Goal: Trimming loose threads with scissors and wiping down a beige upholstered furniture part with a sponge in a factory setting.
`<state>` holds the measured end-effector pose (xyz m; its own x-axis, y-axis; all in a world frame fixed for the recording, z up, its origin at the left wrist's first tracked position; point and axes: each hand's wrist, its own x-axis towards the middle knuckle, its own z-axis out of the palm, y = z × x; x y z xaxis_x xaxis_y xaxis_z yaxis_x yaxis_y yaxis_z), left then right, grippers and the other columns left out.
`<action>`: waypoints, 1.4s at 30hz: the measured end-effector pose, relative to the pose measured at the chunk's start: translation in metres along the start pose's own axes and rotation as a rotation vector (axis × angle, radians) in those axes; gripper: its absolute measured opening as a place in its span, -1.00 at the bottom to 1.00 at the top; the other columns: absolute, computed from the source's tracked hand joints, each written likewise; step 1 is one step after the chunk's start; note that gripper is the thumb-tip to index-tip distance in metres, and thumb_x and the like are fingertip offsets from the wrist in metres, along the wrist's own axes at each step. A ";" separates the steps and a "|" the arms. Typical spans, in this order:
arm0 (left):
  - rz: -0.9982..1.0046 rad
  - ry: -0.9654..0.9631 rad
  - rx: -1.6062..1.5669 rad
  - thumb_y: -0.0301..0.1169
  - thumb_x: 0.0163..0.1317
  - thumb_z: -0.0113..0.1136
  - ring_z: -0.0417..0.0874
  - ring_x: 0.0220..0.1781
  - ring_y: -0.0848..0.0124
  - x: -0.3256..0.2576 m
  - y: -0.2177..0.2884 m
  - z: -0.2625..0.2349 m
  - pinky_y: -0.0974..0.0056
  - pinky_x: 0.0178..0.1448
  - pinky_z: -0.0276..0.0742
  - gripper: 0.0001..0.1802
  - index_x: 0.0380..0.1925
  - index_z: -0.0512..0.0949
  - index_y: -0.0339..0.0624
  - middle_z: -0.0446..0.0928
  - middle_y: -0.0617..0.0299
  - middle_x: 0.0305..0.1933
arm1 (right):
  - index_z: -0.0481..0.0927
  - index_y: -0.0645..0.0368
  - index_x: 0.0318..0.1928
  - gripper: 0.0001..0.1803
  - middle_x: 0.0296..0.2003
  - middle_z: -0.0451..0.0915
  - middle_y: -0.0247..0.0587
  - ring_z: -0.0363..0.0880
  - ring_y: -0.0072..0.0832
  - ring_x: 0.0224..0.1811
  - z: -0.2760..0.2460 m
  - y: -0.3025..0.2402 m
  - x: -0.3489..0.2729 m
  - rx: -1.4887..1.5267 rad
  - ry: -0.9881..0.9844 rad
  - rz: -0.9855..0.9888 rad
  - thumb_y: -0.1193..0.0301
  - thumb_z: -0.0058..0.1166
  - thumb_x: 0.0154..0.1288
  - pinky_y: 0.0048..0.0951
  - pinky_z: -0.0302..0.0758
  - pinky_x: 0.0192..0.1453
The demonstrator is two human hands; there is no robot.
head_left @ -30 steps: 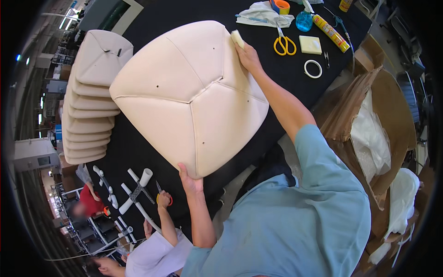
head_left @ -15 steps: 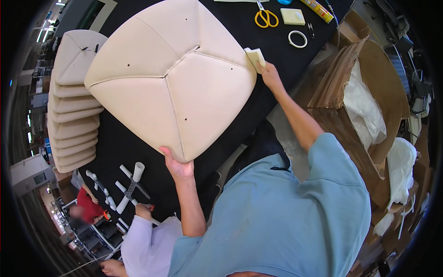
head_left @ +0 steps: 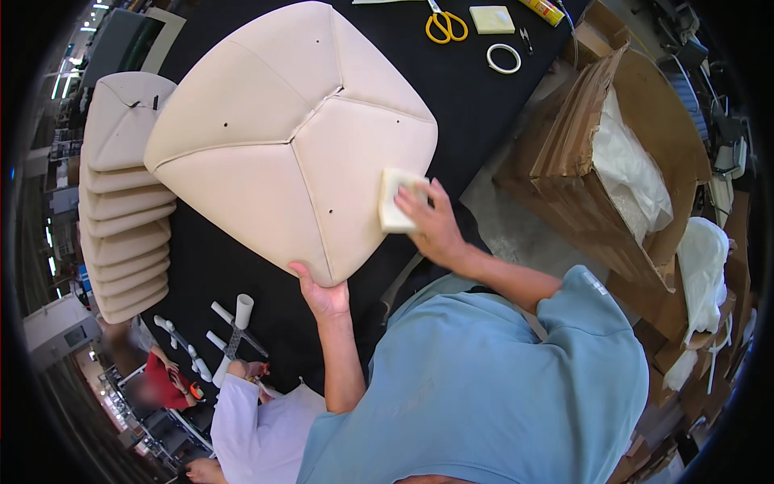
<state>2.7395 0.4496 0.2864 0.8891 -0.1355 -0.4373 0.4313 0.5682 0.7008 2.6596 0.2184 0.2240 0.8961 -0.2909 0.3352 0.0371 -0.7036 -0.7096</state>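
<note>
A large cream padded cushion (head_left: 266, 177) with seams meeting near its middle and a few small dark holes lies tilted over the black table. My left hand (head_left: 326, 294) grips its near corner, thumb on top and the fingers hidden beneath. In my right hand (head_left: 435, 230) is a pale yellow sponge block (head_left: 393, 202), pressed against the cushion's right side near the edge. The fingers lie across the sponge's face.
Several similar cream cushions (head_left: 129, 218) are stacked at the left. Yellow-handled scissors (head_left: 446, 28), a white tape roll (head_left: 504, 59) and another sponge (head_left: 492, 20) lie at the back. An open cardboard box (head_left: 564, 153) stands right. A co-worker in white (head_left: 266, 427) handles white tube parts (head_left: 234, 331).
My right hand has brought the sponge from the cushion's far right edge down and toward me, onto its near right side. My left hand keeps its hold on the corner.
</note>
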 end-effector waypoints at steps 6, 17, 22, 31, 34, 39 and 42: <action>-0.014 -0.013 0.039 0.16 0.33 0.23 0.31 0.54 0.15 -0.003 0.001 0.006 -0.10 0.57 0.25 -0.09 0.50 0.20 -0.13 0.31 0.17 0.52 | 0.25 0.14 0.51 -0.18 0.46 0.30 0.06 0.09 0.26 0.54 0.038 0.067 0.107 0.068 0.287 0.181 0.62 0.11 0.20 0.10 0.00 0.63; -0.021 -0.053 0.027 0.18 0.31 0.23 0.28 0.56 0.15 0.005 -0.004 -0.003 -0.10 0.59 0.22 -0.05 0.52 0.17 -0.11 0.28 0.18 0.55 | 0.43 0.17 0.39 -0.45 0.42 0.37 0.09 0.19 0.09 0.54 0.047 0.112 0.052 -0.012 0.415 0.261 0.58 0.05 0.40 -0.13 0.22 0.58; 0.011 -0.011 -0.013 0.26 0.30 0.17 0.30 0.55 0.17 0.016 -0.020 -0.039 -0.10 0.57 0.26 -0.03 0.53 0.15 -0.05 0.27 0.21 0.55 | 0.37 0.33 0.40 -0.37 0.40 0.38 0.16 0.28 0.05 0.51 0.052 0.064 0.059 0.095 0.318 0.199 0.67 0.09 0.31 -0.06 0.23 0.58; 0.074 0.250 0.322 0.28 0.45 -0.06 0.29 0.55 0.17 0.030 -0.077 -0.104 0.08 0.60 0.15 -0.06 0.49 0.16 -0.30 0.25 0.07 0.55 | 0.21 0.09 0.54 -0.01 0.57 0.05 0.13 -0.10 0.16 0.63 0.055 0.022 0.139 -0.079 -0.093 -0.253 0.45 0.34 0.06 0.20 -0.11 0.65; -0.020 0.398 0.264 0.35 0.49 -0.29 0.19 0.61 0.20 0.037 -0.074 -0.088 0.14 0.62 0.04 -0.02 0.55 0.08 -0.28 0.18 0.07 0.60 | 0.22 0.09 0.53 -0.07 0.58 0.02 0.14 -0.12 0.18 0.64 0.054 0.026 0.232 -0.193 -0.090 -0.305 0.38 0.33 0.14 0.20 -0.14 0.65; 0.253 0.463 0.322 0.35 0.51 -0.43 0.29 0.53 0.22 0.071 -0.032 -0.057 0.16 0.55 0.15 -0.04 0.47 0.20 -0.33 0.30 0.05 0.51 | 0.20 0.12 0.54 -0.11 0.55 0.08 0.19 -0.05 0.16 0.62 0.063 0.022 0.321 -0.165 0.152 -0.281 0.48 0.26 0.20 0.21 -0.14 0.65; 0.360 0.512 0.298 0.32 0.54 -0.45 0.44 0.41 0.24 0.099 -0.008 -0.052 0.17 0.45 0.30 -0.06 0.37 0.34 -0.38 0.45 0.06 0.39 | 0.29 0.13 0.50 -0.11 0.57 0.11 0.08 -0.02 0.07 0.64 0.087 0.002 0.225 -0.188 -0.149 -0.462 0.58 0.18 0.08 0.25 -0.14 0.64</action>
<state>2.8162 0.4737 0.2085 0.8318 0.4614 -0.3084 0.2124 0.2487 0.9450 2.8996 0.2078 0.2440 0.8585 0.1635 0.4861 0.3761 -0.8452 -0.3799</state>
